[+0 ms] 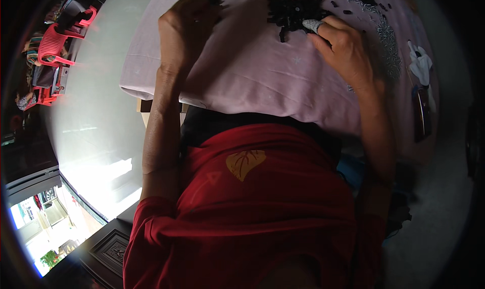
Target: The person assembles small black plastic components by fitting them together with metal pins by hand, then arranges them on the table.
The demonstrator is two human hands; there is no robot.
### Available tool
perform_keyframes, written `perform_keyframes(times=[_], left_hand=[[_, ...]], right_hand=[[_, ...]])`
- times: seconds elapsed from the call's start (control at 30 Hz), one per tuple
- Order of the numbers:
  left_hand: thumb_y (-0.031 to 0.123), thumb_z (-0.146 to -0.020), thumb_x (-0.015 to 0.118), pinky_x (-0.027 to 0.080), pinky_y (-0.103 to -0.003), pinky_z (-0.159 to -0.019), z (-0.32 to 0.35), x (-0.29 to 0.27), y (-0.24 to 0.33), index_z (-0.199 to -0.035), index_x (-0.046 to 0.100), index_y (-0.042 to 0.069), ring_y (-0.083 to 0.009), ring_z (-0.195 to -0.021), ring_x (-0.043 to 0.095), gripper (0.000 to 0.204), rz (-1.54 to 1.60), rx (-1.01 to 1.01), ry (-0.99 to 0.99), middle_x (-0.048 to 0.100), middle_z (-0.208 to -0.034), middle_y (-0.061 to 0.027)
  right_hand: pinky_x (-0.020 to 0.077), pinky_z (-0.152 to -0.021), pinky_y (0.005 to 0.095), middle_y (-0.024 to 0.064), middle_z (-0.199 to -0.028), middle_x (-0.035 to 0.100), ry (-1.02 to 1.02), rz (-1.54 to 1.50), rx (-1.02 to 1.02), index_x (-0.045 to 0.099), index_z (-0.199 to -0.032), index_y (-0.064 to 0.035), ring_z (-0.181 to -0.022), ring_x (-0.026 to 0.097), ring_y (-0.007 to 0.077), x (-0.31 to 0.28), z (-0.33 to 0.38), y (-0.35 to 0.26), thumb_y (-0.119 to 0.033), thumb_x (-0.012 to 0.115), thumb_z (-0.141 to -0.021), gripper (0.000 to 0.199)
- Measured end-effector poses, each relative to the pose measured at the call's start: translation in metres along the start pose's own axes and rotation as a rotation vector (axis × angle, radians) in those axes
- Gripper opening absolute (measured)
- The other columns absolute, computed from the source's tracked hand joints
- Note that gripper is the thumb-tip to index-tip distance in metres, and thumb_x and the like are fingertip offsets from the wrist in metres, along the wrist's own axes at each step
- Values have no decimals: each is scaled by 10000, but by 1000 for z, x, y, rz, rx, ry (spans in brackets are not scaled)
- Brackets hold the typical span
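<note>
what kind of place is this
Probably a home or small workshop set up for handwork: a pale pink cloth covers the table, a heap of small black pieces lies on it, and red plastic chairs stand nearby.

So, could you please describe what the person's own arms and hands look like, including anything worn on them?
Both forearms are bare; the short sleeves of a red T-shirt end near the elbows. The left hand wears nothing that shows. On the right hand, one of the fingers carries a pale grey, textured fingertip cover. No watch, ring or bracelet is visible, though the wrists lie in shadow.
</note>
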State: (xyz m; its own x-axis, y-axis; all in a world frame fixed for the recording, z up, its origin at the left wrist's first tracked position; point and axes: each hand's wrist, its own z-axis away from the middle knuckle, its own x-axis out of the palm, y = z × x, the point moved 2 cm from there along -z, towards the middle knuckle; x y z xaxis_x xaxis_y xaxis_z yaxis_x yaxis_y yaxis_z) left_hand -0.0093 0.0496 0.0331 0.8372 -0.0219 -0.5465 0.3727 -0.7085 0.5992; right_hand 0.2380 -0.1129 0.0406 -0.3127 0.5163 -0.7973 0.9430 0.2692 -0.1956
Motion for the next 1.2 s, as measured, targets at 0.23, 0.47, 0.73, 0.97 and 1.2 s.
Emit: perform_keyframes(times=[0.23, 0.47, 0.73, 0.97, 1.2], left_hand=[[223, -851, 726, 556, -418, -767, -18, 70, 55, -1028, 750, 54, -372, -831, 697, 246, 60, 367, -309, 722, -932, -181], [87, -844, 768, 539, -280, -666, -7, 73, 49, -1021, 707, -20, -100, -730, 646, 216, 204, 119, -506, 703, -806, -104], [103, -867, 741, 540, -278, -678, -6, 77, 34, -1036, 725, 14, -105, -718, 651, 192, 319, 76, -462, 720, -815, -74], [52, -855, 716, 520, -286, -654, -3, 76, 36, -994, 708, 2, -107, -672, 619, 148, 462, 67, -515, 685, -759, -77], [74, -912, 701, 486, -251, -618, -2, 69, 48, -987, 690, -13, -41, -690, 562, 116, 360, 76, -494, 636, -730, -19]], right_hand=[[482, -574, 408, 132, -729, 597, 68, 66, 53, 653, -806, 16, -625, 611, 310, -17, 2, 13, -93, 743, -864, 154], [527, -592, 411, 138, -719, 660, 32, 177, 112, 697, -792, -13, -626, 659, 315, -31, 7, 24, -184, 747, -865, 192], [517, -596, 396, 98, -723, 619, -43, -56, -5, 671, -763, -8, -645, 641, 268, -3, 4, 2, -119, 738, -830, 146], [520, -584, 409, 116, -712, 606, -32, -12, -6, 632, -748, 5, -641, 637, 314, 2, 3, 3, -35, 665, -794, 69], [528, -625, 391, 128, -809, 634, -45, -58, -16, 665, -857, 31, -694, 650, 313, -4, 6, 3, -12, 697, -806, 74]])
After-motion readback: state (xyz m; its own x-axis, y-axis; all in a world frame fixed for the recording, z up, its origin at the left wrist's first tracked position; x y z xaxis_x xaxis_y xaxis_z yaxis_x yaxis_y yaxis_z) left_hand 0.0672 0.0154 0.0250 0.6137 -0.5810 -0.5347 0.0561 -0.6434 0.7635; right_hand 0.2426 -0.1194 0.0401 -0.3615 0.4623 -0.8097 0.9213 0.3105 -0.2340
